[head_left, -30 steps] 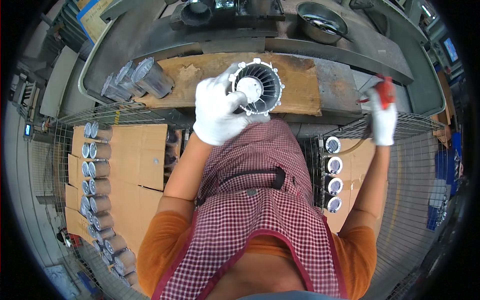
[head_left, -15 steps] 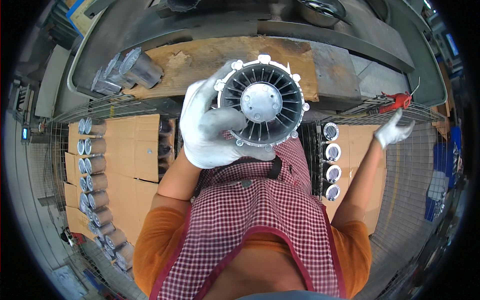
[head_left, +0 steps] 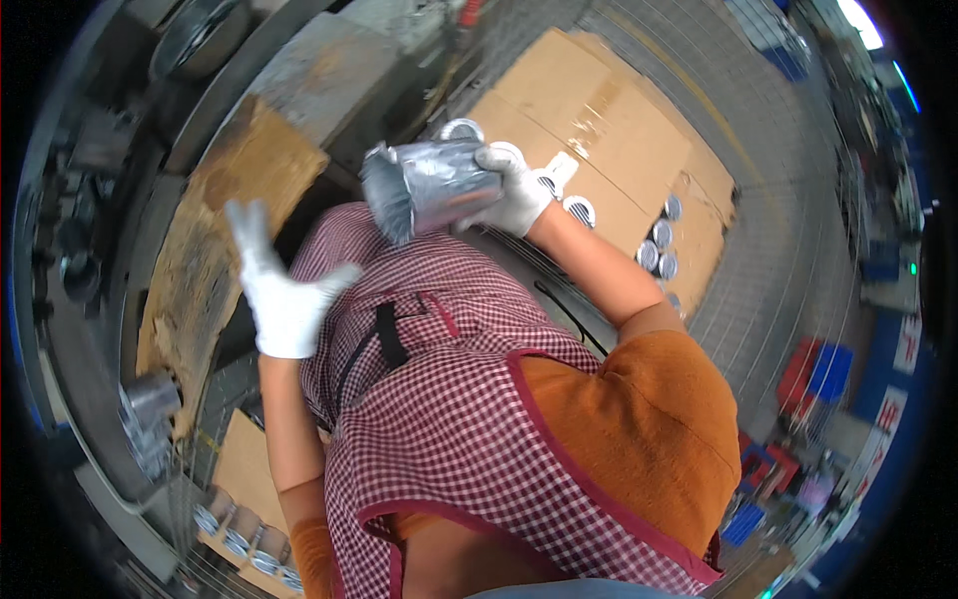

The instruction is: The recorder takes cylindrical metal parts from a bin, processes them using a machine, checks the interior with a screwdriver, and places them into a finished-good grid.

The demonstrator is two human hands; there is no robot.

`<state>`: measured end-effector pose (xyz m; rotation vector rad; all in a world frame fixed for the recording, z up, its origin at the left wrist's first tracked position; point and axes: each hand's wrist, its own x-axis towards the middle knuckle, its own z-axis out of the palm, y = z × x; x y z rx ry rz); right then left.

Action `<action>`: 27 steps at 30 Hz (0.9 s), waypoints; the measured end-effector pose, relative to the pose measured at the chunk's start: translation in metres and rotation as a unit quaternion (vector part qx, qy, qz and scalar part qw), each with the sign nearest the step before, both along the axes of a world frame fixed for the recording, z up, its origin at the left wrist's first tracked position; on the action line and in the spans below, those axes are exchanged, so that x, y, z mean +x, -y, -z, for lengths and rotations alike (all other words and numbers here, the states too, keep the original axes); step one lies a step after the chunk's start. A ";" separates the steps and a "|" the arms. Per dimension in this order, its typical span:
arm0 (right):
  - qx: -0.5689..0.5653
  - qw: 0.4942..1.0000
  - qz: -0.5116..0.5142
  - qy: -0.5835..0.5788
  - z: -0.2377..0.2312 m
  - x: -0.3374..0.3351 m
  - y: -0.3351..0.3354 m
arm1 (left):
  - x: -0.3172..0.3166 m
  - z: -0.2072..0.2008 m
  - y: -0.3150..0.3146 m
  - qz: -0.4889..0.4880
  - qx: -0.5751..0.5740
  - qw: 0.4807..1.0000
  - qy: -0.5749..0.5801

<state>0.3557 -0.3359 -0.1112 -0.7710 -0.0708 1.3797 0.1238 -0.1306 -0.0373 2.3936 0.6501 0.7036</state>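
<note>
Gripped in my gloved right hand (head_left: 519, 193) is a silvery cylindrical metal casting (head_left: 434, 188), lying sideways above my lap. My fingers and thumb clasp its right end, and its rough, jagged rim faces left. My left hand (head_left: 287, 299), in a white glove, is empty with fingers and thumb spread, near the edge of the worn wooden board (head_left: 225, 190). Behind the casting, several similar round parts stand on the cardboard sheet (head_left: 559, 85) to the right.
More castings (head_left: 150, 404) rest at the board's near end. Lower left, a row of castings (head_left: 239, 529) lies on cardboard. A wire mesh cage (head_left: 768, 210) surrounds the right-hand cardboard. A metal bowl (head_left: 200, 40) sits at upper left. Red and blue bins (head_left: 828, 371) stand far right.
The casting has passed from my left hand to my right, and it is tipped onto its side. My left hand has let go and opened. The view has swung toward the right-hand cardboard.
</note>
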 end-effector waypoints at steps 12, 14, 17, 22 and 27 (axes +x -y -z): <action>-0.728 0.468 0.098 0.490 0.081 0.083 0.204 | -0.044 0.050 -0.101 -0.217 0.247 0.929 -0.168; -0.735 0.467 0.044 0.489 0.096 0.055 0.215 | -0.043 0.049 -0.100 -0.231 0.241 0.927 -0.173; -0.757 0.476 0.006 0.447 0.136 0.023 0.212 | -0.043 0.047 -0.100 -0.227 0.242 0.927 -0.177; -0.703 0.582 -0.016 0.408 0.178 0.026 0.239 | -0.040 0.046 -0.096 -0.213 0.237 0.930 -0.182; -0.646 0.524 0.056 0.552 0.138 0.095 0.199 | -0.034 0.038 -0.088 -0.234 0.210 0.932 -0.181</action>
